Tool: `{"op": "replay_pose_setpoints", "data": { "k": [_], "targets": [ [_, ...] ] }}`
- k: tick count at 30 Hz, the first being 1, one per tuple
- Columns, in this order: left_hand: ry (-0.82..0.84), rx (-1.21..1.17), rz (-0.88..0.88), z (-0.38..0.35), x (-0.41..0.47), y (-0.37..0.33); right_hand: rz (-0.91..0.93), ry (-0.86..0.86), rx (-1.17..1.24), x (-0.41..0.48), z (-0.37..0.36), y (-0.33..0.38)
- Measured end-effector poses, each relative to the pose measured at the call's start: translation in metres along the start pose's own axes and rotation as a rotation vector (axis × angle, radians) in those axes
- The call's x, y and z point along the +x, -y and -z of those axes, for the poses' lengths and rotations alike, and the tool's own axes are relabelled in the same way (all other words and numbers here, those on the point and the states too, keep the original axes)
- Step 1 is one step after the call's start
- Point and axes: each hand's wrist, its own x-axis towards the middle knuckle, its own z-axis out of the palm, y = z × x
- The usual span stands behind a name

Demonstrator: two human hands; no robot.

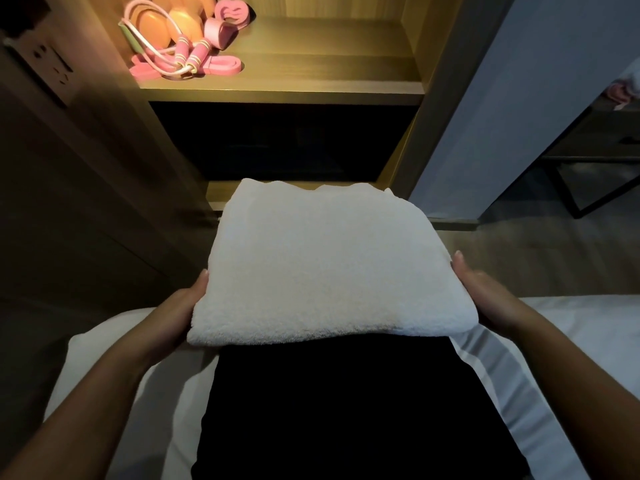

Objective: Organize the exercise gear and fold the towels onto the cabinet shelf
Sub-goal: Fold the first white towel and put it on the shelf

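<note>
wall socket far left | white bedding below | dark-framed table far right

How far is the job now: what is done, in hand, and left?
Done: pink exercise gear lies at the left of the cabinet shelf. In hand: a folded white towel, held by left hand and right hand, not yet on the shelf. Left: probably setting it on the shelf's bare right side.

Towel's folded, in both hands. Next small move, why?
Probably carry the folded white towel to the bare right side of the cabinet shelf: left hand and right hand grip the towel's edges, and the pink jump rope sits at the left.
</note>
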Motion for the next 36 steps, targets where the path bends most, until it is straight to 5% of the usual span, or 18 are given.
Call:
{"op": "replay_pose_setpoints", "data": {
  "k": [3, 5, 15, 20, 28, 36],
  "targets": [
    [-0.119, -0.135, -0.003, -0.012, 0.001, -0.002, 0.003, -0.01, -0.031, -0.001, -0.003, -0.002],
    [-0.011, -0.239, 0.001, -0.014, -0.004, -0.007, 0.012, 0.038, 0.061, -0.005, 0.002, -0.003],
    [-0.159, -0.07, 0.0, -0.038, -0.017, -0.029, -0.078, 0.201, 0.178, 0.003, -0.003, 0.01],
    [0.116, -0.018, 0.153, -0.017, -0.033, -0.011, -0.12, 0.501, 0.123, -0.009, 0.014, -0.014],
    [-0.224, -0.04, -0.016, -0.034, 0.016, -0.069, -0.007, 0.057, 0.178, 0.034, -0.006, 0.048],
    [-0.031, -0.017, 0.072, -0.023, -0.001, -0.051, -0.128, 0.226, 0.138, 0.024, 0.006, 0.023]
  ]
}}
